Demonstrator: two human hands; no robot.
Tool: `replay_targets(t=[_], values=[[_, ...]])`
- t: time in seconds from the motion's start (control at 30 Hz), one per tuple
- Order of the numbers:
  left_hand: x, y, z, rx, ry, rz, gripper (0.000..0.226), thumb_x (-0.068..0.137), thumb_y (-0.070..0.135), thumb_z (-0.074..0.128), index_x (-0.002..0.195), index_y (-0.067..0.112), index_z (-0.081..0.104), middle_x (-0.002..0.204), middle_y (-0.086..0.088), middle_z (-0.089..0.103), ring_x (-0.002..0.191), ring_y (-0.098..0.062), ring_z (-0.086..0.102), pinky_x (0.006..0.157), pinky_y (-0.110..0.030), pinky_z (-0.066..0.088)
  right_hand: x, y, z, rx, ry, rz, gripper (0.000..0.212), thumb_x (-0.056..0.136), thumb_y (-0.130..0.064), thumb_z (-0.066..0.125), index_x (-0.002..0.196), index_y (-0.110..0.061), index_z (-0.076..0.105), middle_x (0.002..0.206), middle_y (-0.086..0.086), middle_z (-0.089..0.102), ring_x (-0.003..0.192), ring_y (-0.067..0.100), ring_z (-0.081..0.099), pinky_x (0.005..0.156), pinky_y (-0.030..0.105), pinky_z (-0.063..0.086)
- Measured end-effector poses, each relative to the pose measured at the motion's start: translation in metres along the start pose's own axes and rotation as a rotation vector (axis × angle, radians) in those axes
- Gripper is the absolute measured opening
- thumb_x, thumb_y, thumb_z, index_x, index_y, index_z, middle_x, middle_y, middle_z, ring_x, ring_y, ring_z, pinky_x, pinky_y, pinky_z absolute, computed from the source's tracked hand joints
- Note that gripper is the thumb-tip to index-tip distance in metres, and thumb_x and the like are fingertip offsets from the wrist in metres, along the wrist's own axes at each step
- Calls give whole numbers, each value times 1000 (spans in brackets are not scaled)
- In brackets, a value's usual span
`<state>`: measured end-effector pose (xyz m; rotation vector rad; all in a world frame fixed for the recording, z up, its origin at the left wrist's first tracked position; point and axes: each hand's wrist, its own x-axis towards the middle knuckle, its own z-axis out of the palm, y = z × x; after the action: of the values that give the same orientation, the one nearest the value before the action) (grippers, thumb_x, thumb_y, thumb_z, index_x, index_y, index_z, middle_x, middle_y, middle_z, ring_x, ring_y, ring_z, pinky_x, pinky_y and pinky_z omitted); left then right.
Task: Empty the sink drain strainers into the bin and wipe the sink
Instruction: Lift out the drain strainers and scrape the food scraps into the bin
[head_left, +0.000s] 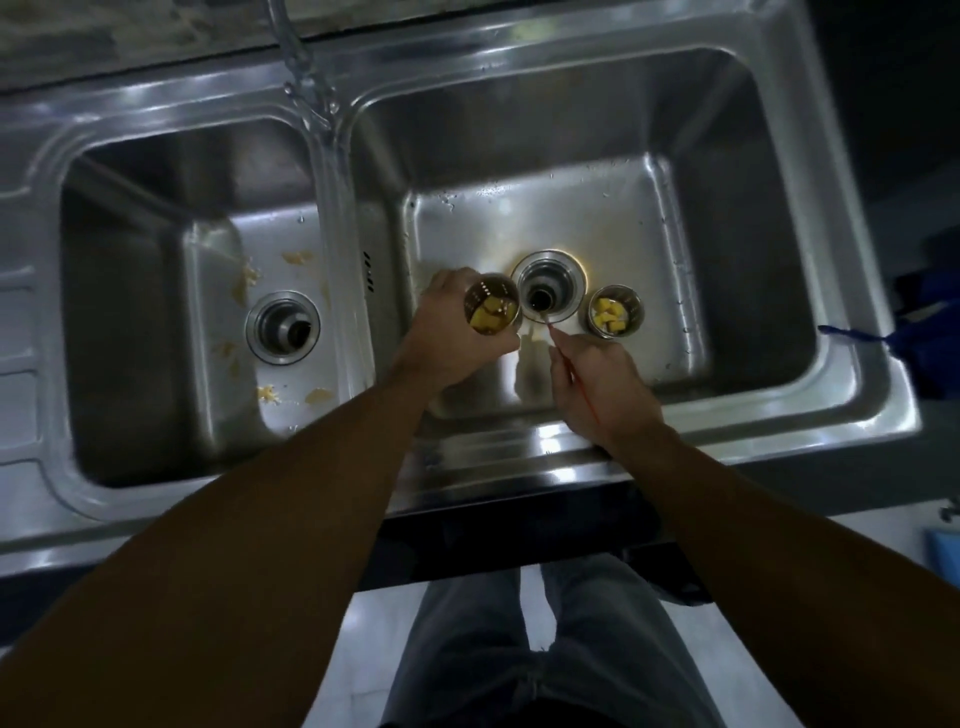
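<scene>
My left hand (441, 332) grips a metal drain strainer (492, 305) holding yellow food scraps, just left of the right basin's open drain (549, 287). A second strainer (615, 310) with yellow scraps stands on the basin floor right of that drain. My right hand (602, 387) pinches a thin red stick (571, 364) whose tip points at the drain rim. The steel double sink (519, 447) fills the view. Yellow scraps (267, 392) lie scattered around the left basin's open drain (283, 326).
The tap spout (306, 78) reaches over the divider between the basins. A blue cloth (919, 332) hangs at the sink's right edge. A blue object (943, 545) sits at the far right. My legs stand on a pale floor (363, 649) below the sink.
</scene>
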<state>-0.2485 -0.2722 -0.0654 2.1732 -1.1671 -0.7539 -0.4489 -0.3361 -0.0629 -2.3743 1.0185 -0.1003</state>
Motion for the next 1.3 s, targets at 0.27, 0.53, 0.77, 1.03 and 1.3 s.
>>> replay_targets(t=[0.27,0.53,0.77,1.03,1.3], values=[[-44,55,-19,-110,86,-3,76,59,31,92,126,24,56,111,14,61,92,11,58,71,6,39,-14,-1,-30,310,389,52,22,99,-16,54,104,-12,74,80,5,75,69,12,68,69,15,51],[-113,141,40,-229,116,115,73,57,45,87,122,30,58,108,22,62,97,13,59,86,-9,47,-122,41,-113,466,582,13,32,103,-13,49,132,-10,63,100,1,65,84,-6,59,77,4,45],[-174,219,137,-322,8,377,72,60,37,92,121,13,61,116,0,68,107,-8,65,91,-18,51,-238,80,-149,414,881,243,28,100,-6,57,126,-3,67,111,9,64,94,6,62,81,17,50],[-212,225,230,-223,-331,410,83,55,32,95,127,15,57,123,1,61,116,-11,58,97,-25,53,-343,131,-135,444,1084,377,22,99,-6,60,116,4,70,108,18,71,99,29,72,86,47,59],[-200,165,308,21,-581,349,85,60,44,94,133,18,57,130,1,62,123,-19,57,99,-43,54,-400,163,-55,562,779,560,19,90,6,66,105,0,76,100,9,75,91,17,73,83,30,61]])
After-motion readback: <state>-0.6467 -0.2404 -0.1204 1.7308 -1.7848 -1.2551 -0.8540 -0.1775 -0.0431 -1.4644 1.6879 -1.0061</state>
